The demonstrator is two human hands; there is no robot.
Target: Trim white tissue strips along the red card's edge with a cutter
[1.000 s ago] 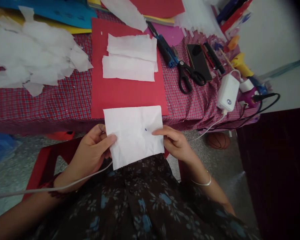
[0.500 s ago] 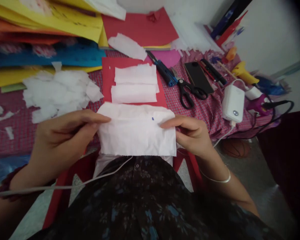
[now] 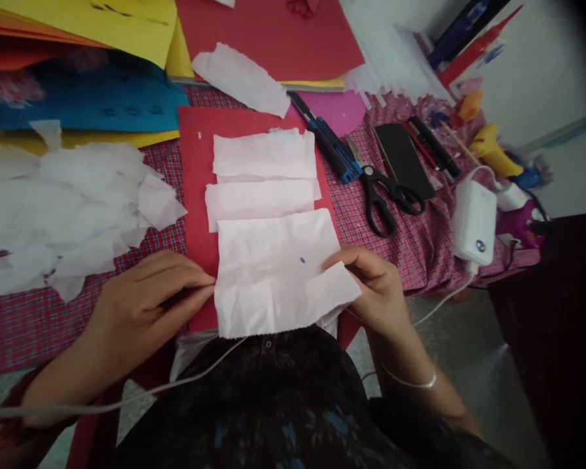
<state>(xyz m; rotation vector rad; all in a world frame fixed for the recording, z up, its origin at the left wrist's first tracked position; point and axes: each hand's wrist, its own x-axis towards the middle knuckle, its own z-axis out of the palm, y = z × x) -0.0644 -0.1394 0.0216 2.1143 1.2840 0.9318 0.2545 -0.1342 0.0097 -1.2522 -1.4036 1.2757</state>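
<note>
A white sheet of thin paper (image 3: 268, 267) with a small blue mark lies over the near part of a red card (image 3: 195, 150). My left hand (image 3: 151, 299) pinches the sheet's left edge between thumb and fingers. At the right edge my right hand (image 3: 371, 280) grips the same sheet, where a corner is bent up over the fingers; the thumb is partly hidden. Beyond the sheet, two white paper strips, a far strip (image 3: 264, 156) and a near strip (image 3: 258, 200), lie across the red card.
A heap of white paper pieces (image 3: 63, 202) lies left. Right of the card are a blue cutter knife (image 3: 332, 150), black scissors (image 3: 381, 202), a phone (image 3: 404, 159) and a white power bank (image 3: 473, 218) with a cable. Coloured paper stacks (image 3: 102, 98) stand at the back left.
The white sheet has come down from being held up near my body onto the red card, showing more of its surface. The view has tilted and shifted closer to the table.
</note>
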